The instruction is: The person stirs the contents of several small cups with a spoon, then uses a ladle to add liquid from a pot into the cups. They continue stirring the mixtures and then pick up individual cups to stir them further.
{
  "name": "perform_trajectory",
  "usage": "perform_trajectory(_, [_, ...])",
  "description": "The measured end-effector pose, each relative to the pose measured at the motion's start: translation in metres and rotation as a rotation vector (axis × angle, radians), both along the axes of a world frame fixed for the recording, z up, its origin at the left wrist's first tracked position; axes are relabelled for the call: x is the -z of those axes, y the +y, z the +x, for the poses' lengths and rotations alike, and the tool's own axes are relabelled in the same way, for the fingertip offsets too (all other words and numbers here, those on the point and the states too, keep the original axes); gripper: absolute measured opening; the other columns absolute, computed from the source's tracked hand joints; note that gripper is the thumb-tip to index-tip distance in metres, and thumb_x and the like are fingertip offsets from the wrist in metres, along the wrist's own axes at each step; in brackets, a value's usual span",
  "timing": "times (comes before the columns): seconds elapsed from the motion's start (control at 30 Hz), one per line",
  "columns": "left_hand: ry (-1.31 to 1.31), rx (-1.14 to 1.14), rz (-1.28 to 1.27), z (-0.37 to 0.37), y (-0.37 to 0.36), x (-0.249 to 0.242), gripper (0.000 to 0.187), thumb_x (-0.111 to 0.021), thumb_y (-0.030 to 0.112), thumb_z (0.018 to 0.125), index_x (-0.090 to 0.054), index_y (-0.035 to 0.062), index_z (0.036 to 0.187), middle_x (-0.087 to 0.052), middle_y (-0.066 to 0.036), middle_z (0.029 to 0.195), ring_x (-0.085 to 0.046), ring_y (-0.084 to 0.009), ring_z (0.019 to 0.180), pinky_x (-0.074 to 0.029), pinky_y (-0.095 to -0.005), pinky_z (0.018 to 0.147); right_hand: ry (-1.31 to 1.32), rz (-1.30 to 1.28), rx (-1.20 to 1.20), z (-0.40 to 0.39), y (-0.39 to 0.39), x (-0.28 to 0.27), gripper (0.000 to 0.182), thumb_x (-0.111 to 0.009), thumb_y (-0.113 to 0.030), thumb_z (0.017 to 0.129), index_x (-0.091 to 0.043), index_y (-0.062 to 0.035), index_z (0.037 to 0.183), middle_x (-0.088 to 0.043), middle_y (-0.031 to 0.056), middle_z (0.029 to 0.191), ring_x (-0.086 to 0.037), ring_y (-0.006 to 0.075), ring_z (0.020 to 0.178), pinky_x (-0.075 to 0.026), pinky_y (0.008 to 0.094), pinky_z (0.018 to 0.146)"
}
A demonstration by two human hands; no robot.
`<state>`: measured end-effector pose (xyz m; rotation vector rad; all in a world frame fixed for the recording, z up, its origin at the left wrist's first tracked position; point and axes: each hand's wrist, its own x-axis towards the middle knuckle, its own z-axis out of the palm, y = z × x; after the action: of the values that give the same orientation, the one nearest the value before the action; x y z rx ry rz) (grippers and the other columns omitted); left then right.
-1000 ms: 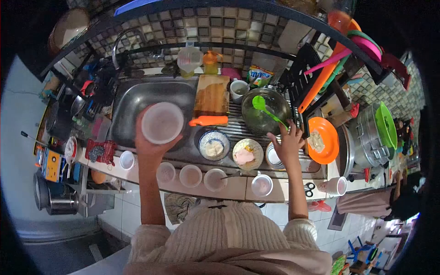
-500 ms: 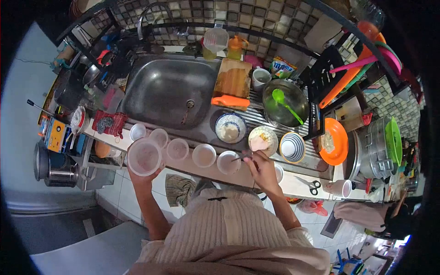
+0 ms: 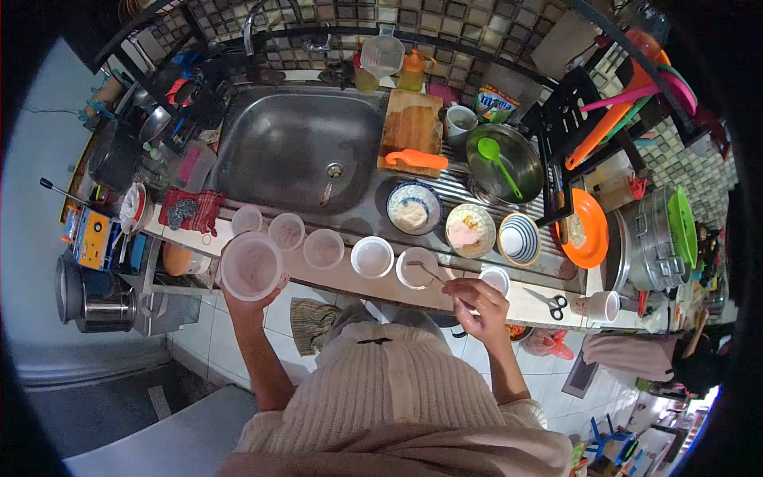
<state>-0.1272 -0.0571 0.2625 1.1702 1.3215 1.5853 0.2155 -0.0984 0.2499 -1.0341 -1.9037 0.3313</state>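
Observation:
My left hand (image 3: 253,302) is wrapped round a large translucent plastic cup (image 3: 252,267), held in front of the counter's left part. A small metal spoon (image 3: 430,271) is pinched in my right hand (image 3: 478,306), its tip over a plastic cup (image 3: 415,269) in the row along the counter edge. Left of that cup stand a whiter cup (image 3: 372,257) and another cup (image 3: 324,250). Behind them are a bowl with pale paste (image 3: 413,208), a bowl with pink and yellow contents (image 3: 469,231) and a striped bowl (image 3: 519,239).
A steel sink (image 3: 298,151) lies behind the cups. To its right are a cutting board (image 3: 411,127) with an orange-handled tool, a steel pot (image 3: 505,168) with a green spoon, and an orange plate (image 3: 586,229). Scissors (image 3: 548,302) lie near the front edge.
My right hand has moved right and toward me, away from the bowl with pink contents, and the spoon now shows more clearly. My left hand still holds the large cup. The view has shifted slightly.

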Motion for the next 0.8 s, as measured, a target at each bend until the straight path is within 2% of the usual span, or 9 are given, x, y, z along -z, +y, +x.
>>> perform_trajectory(0.13, [-0.039, 0.065, 0.021, -0.008, 0.003, 0.007, 0.081, -0.081, 0.008, 0.044, -0.046, 0.0037, 0.117, -0.053, -0.007, 0.109, -0.052, -0.0194, 0.100, -0.043, -0.0371, 0.089, 0.043, 0.039, 0.086, -0.010, -0.009, -0.006, 0.010, -0.056, 0.004, 0.073, -0.054, -0.0007, 0.081, -0.064, 0.0113, 0.074, -0.064, 0.0249, 0.074, -0.052, 0.0325, 0.067])
perform_trajectory(0.3, [-0.065, 0.085, 0.053, -0.012, 0.003, 0.010, 0.084, -0.082, 0.011, 0.043, -0.044, 0.0035, 0.118, -0.052, -0.007, 0.111, -0.051, -0.0197, 0.102, -0.042, -0.0368, 0.090, 0.061, 0.122, 0.149, -0.009, -0.016, 0.001, 0.010, -0.053, 0.005, 0.077, -0.051, 0.0021, 0.086, -0.063, 0.0153, 0.077, -0.063, 0.0249, 0.071, -0.053, 0.0333, 0.065])
perform_trajectory(0.37, [-0.110, 0.096, 0.049, -0.016, 0.000, 0.014, 0.085, -0.083, 0.012, 0.043, -0.044, 0.0036, 0.118, -0.052, -0.007, 0.111, -0.051, -0.0198, 0.103, -0.042, -0.0367, 0.091, 0.292, 0.062, 0.331, -0.010, -0.021, 0.009, 0.009, -0.056, 0.005, 0.075, -0.050, 0.0016, 0.081, -0.063, 0.0157, 0.076, -0.063, 0.0229, 0.067, -0.052, 0.0302, 0.062])
perform_trajectory(0.43, [-0.049, 0.065, -0.047, -0.019, 0.001, 0.017, 0.087, -0.084, 0.014, 0.043, -0.043, 0.0038, 0.119, -0.051, -0.007, 0.112, -0.050, -0.0206, 0.104, -0.042, -0.0369, 0.091, 0.545, 0.036, 0.376, -0.013, -0.018, 0.012, 0.008, -0.051, 0.000, 0.083, -0.045, 0.0029, 0.088, -0.060, 0.0172, 0.080, -0.061, 0.0195, 0.066, -0.052, 0.0290, 0.060])
perform_trajectory(0.5, [-0.063, 0.091, -0.022, -0.015, 0.004, 0.016, 0.087, -0.084, 0.013, 0.043, -0.043, 0.0039, 0.119, -0.051, -0.007, 0.112, -0.050, -0.0207, 0.104, -0.042, -0.0370, 0.091, 0.603, 0.002, 0.455, -0.009, -0.015, 0.007, 0.005, -0.048, 0.000, 0.086, -0.044, 0.0029, 0.089, -0.056, 0.0169, 0.085, -0.057, 0.0182, 0.061, -0.051, 0.0294, 0.056])
perform_trajectory(0.57, [-0.066, 0.119, -0.024, -0.017, 0.004, 0.016, 0.086, -0.084, 0.013, 0.043, -0.044, 0.0040, 0.119, -0.051, -0.007, 0.112, -0.050, -0.0207, 0.104, -0.041, -0.0370, 0.091, 0.641, -0.010, 0.512, -0.002, -0.005, 0.012, 0.008, -0.050, -0.003, 0.086, -0.043, -0.0006, 0.089, -0.056, 0.0140, 0.083, -0.056, 0.0166, 0.058, -0.049, 0.0271, 0.053])
perform_trajectory(0.63, [-0.063, 0.127, -0.002, -0.017, 0.006, 0.020, 0.086, -0.084, 0.013, 0.043, -0.044, 0.0040, 0.119, -0.051, -0.008, 0.112, -0.050, -0.0206, 0.104, -0.041, -0.0371, 0.091, 0.889, -0.070, 0.541, 0.004, 0.012, 0.007, 0.007, -0.048, -0.004, 0.088, -0.041, -0.0028, 0.090, -0.051, 0.0091, 0.078, -0.057, 0.0164, 0.062, -0.051, 0.0280, 0.057])
perform_trajectory(0.77, [-0.044, 0.126, 0.008, -0.018, 0.011, 0.021, 0.087, -0.084, 0.013, 0.042, -0.044, 0.0040, 0.119, -0.051, -0.007, 0.113, -0.051, -0.0204, 0.104, -0.041, -0.0371, 0.091, 0.984, -0.193, 0.456, 0.022, 0.049, 0.010, 0.011, -0.049, -0.003, 0.086, -0.040, -0.0047, 0.093, -0.049, 0.0062, 0.083, -0.056, 0.0134, 0.071, -0.050, 0.0268, 0.058])
perform_trajectory(0.8, [-0.055, 0.129, -0.005, -0.016, 0.013, 0.019, 0.088, -0.084, 0.013, 0.042, -0.044, 0.0038, 0.119, -0.051, -0.007, 0.112, -0.051, -0.0204, 0.103, -0.042, -0.0371, 0.091, 0.910, -0.196, 0.516, 0.027, 0.060, 0.017, 0.012, -0.047, 0.000, 0.085, -0.039, -0.0050, 0.093, -0.048, 0.0059, 0.082, -0.056, 0.0128, 0.067, -0.050, 0.0250, 0.059])
